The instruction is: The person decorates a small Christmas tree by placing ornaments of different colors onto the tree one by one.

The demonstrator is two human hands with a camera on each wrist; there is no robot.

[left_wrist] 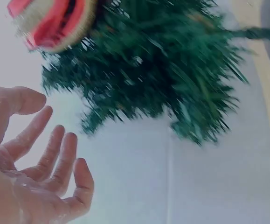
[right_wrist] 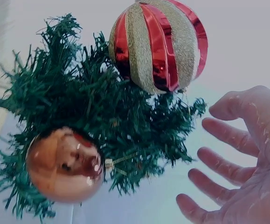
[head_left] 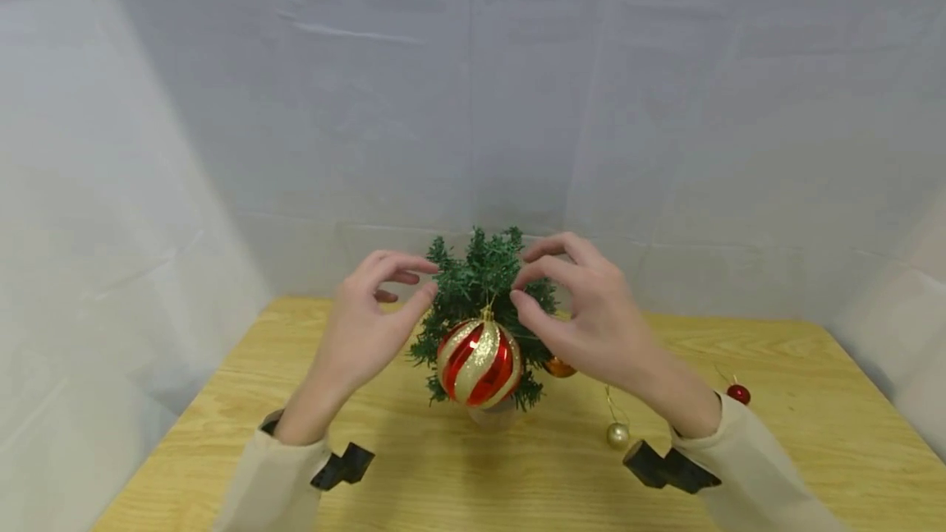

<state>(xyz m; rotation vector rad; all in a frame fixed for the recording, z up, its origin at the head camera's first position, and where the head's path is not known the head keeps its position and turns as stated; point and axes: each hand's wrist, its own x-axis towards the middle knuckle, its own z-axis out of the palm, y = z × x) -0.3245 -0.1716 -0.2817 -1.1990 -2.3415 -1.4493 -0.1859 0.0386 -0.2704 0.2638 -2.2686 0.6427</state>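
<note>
The small green tree (head_left: 484, 302) stands in the middle of the wooden worktop (head_left: 813, 433), and two ornaments already hang on it: a big red and gold striped ball (head_left: 479, 362) on the near side and an orange ball (head_left: 559, 367) lower on the right side, which the right wrist view shows clearly among the needles. The left hand (head_left: 367, 320) and the right hand (head_left: 584, 310) are on both sides of the tree top, just beside the branches; the fingers of each are apart and loosely bent, and they hold nothing. On the worktop a small gold ball (head_left: 617, 434) and a small red ball (head_left: 738, 393) lie apart from the tree, not yet hung. I judge the decorating is about half done, with these two left.
</note>
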